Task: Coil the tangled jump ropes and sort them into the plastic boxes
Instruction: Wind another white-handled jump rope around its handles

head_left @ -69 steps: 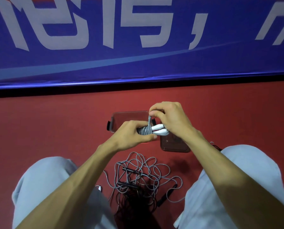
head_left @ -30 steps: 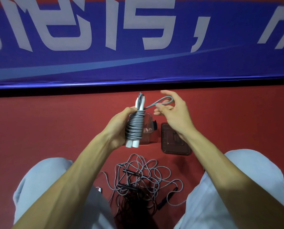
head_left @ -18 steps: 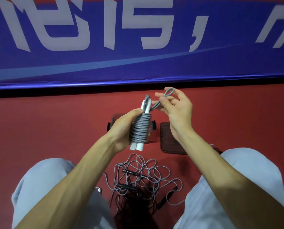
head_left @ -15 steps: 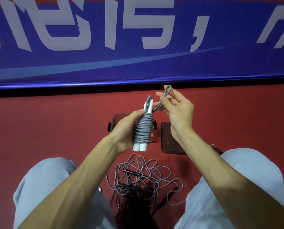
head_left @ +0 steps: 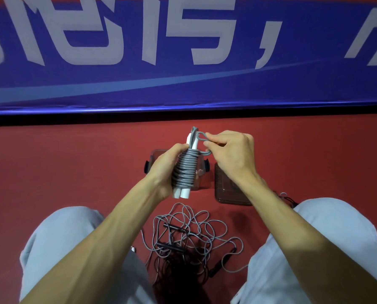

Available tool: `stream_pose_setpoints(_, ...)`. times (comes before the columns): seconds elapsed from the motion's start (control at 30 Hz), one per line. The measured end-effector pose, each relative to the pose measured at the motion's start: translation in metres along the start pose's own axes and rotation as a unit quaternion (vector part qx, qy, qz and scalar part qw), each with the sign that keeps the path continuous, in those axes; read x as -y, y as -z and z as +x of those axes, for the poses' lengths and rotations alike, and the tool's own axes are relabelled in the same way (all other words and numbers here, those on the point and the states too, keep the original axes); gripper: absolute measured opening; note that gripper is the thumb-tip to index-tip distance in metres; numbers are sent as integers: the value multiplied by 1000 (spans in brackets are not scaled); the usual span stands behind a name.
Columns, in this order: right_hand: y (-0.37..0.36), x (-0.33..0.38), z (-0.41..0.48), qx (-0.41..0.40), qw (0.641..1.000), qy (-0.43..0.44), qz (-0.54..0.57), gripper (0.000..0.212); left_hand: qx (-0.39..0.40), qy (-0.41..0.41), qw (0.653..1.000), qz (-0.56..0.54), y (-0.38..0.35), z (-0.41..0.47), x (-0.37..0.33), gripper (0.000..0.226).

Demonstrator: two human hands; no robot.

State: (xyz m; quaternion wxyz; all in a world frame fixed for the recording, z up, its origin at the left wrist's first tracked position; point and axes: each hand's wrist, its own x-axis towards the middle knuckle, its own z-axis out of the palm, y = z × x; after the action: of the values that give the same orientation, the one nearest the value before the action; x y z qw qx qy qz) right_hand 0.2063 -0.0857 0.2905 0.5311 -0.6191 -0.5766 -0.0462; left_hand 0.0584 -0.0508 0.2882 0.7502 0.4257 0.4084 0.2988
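Jump rope (head_left: 185,170), gray, wound round its white handles (head_left: 185,194), is standing up in the L hand (head_left: 163,172), fingers curling tight round it. R hand (head_left: 231,154) is pinching the end loop (head_left: 202,137) by the handle tops. Red floor (head_left: 73,167), blue banner (head_left: 183,88) behind; plastic box (head_left: 154,154) and tangled ropes (head_left: 189,233) lying below. Loop is sitting closer in than before.

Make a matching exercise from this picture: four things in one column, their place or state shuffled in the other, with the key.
Things
1. wound grey rope
2. loose rope loop
3. tangled ropes
4. box lid

Place or state
A. lying flat beside the plastic box
B. gripped in the left hand
C. pinched by the right hand
D. heaped on the red floor

Pairs: 1-B, 2-C, 3-D, 4-A.
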Motion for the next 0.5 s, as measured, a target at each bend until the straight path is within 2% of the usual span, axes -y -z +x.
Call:
stream_pose_setpoints(0.13, 2, -7, 2, 15, 997, 43, -61, 15, -47, -81, 995, 37, -2, 0, 1, 21)
stream_pose_setpoints(0.23, 3, -8, 0, 36, 987, 104, -117, 12, -62, -191, 962, 186, 3, 1, 5, 18)
stream_pose_setpoints(0.3, 2, -9, -2, 44, 981, 123, -141, 15, -65, -224, 943, 238, 6, 3, 6, 23)
stream_pose_setpoints(0.37, 0, -9, -3, 41, 983, 114, -138, 14, -65, -237, 933, 264, 9, 6, 8, 20)
stream_pose_setpoints(0.5, -2, -6, -6, 45, 994, 40, -88, 10, -40, -230, 921, 312, 14, 10, 9, 23)
